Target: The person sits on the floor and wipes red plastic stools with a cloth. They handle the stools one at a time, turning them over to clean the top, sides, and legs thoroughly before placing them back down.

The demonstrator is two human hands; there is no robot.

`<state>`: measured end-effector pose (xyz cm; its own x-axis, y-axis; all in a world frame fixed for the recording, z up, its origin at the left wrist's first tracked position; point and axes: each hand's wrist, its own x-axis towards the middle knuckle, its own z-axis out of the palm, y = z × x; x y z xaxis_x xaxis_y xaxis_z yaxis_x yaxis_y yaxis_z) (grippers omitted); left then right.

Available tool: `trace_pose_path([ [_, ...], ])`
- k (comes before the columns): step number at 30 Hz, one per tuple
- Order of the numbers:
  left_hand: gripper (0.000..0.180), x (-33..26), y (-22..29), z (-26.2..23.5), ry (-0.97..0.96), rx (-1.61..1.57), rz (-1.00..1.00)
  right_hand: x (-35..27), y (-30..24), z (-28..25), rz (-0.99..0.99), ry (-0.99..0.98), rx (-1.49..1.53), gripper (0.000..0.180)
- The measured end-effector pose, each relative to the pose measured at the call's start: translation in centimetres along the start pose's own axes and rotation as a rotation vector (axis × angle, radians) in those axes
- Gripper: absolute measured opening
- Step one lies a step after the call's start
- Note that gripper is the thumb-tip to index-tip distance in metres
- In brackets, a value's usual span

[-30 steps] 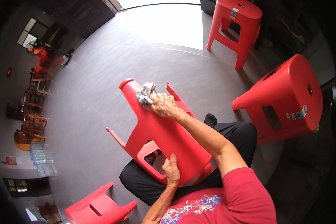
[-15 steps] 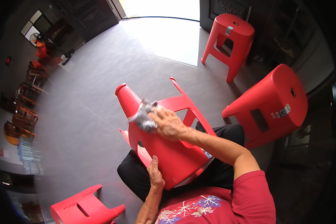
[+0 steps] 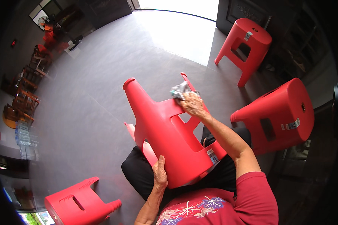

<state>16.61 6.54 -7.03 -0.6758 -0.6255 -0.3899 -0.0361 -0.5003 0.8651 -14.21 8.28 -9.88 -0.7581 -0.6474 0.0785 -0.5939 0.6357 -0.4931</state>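
Daylight pours in from the doorway at the top, glaring white across the far floor [image 3: 101,93]. Nearer me the light is softer and shadows faint. The fisheye bends everything toward a black rim; the left edge is dim and slightly blurred.

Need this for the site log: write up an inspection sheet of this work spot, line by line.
Surface: grey floor, bright patch of daylight at the top.
Job's things: red plastic stool tipped on the person's lap, legs pointing away; grey cloth pressed on one leg.
Clutter: three more red stools, one upright, one on its side at right, one lying at lower left.
Hands: right hand shut on the cloth; left hand grips the stool's seat edge.
Cables: nothing seen.
Surroundings: wooden chairs and stacked bottled water at left; dark cabinets at right.
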Motion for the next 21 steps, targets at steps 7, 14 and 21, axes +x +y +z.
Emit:
trace_pose_path([
  [7,0.041,0.1,-0.1,0.0,0.016,-0.032,-0.022,-1.1,-11.0,0.1,-0.327,-0.032,0.05,0.051],
  [14,0.046,1.6,-1.0,-0.9,0.109,-0.086,-0.088,-12.0,-12.6,-3.0,-0.698,0.116,-0.066,0.038],
  [21,0.042,1.7,-1.2,-2.8,-0.141,-0.2,0.014,-22.9,-10.5,-7.3,-0.614,0.218,-0.037,0.035],
])
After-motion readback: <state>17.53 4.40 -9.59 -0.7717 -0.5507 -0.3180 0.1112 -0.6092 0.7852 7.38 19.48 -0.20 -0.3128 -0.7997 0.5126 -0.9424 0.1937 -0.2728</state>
